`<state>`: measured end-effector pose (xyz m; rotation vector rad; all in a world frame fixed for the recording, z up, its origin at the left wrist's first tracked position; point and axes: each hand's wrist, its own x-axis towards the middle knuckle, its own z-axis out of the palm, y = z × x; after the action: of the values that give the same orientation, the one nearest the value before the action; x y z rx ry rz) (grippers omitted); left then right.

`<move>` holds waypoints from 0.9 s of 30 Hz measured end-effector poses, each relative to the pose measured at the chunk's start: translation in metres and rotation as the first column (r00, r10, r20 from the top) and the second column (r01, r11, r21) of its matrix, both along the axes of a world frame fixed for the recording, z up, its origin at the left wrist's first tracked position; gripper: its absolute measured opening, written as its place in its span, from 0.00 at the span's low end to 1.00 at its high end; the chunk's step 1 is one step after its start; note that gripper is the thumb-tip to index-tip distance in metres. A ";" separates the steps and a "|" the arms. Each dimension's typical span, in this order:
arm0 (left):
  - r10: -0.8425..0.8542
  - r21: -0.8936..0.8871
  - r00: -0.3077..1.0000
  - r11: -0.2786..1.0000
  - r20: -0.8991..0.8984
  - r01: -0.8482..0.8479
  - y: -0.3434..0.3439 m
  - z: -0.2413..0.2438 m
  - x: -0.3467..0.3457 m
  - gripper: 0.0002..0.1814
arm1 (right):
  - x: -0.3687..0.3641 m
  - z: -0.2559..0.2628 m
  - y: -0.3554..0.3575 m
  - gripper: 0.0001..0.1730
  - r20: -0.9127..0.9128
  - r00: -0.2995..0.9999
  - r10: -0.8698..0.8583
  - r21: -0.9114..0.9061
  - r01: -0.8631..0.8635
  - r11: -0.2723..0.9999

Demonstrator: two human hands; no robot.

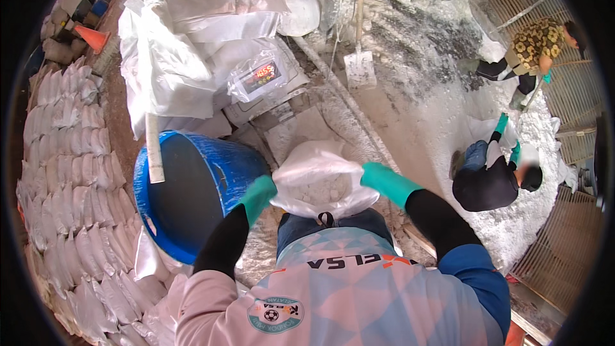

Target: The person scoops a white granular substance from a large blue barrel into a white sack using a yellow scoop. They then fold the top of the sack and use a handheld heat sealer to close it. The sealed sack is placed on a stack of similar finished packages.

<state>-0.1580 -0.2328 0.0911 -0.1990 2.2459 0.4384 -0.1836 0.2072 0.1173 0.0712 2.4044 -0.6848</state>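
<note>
A white woven sack [307,166] stands before my body with its mouth spread wide. Pale lumps and powder [323,190] show inside it. My left hand [260,195], in a green glove, grips the left side of the rim. On the opposite side, my right hand [384,180], gloved the same way, holds the rim too. Just left of my left hand is a large blue plastic barrel [240,158], its dark open mouth tilted toward me. Beyond the sack sits a digital scale display [262,77] wrapped in clear plastic, with lit red digits.
Filled white bags [72,168] are stacked along the left. A shovel [360,65] lies beyond the sack, near a long beam [343,98]. At right, one person [495,173] crouches by white powder [514,230] and another person [533,53] stands. An orange cone [93,38] is far left.
</note>
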 end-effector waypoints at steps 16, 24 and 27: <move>0.359 0.087 0.867 0.932 -0.346 -0.352 -0.008 -0.002 -0.025 0.27 | -0.010 0.007 -0.040 0.35 -0.011 0.980 -0.197 0.080 0.198 0.977; 0.593 0.171 0.802 0.800 -0.075 -0.576 0.013 0.032 0.005 0.29 | -0.008 0.038 -0.038 0.33 0.018 0.951 -0.309 0.049 0.308 0.950; 0.863 0.524 0.489 0.360 0.127 -0.772 -0.081 -0.056 -0.002 0.26 | -0.038 -0.005 -0.074 0.31 -0.166 0.942 -0.292 -0.126 0.273 0.954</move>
<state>-0.1604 -0.3139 0.0349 -1.0786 1.9076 1.6611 -0.2216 0.1328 0.1120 0.3310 2.5563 -0.9823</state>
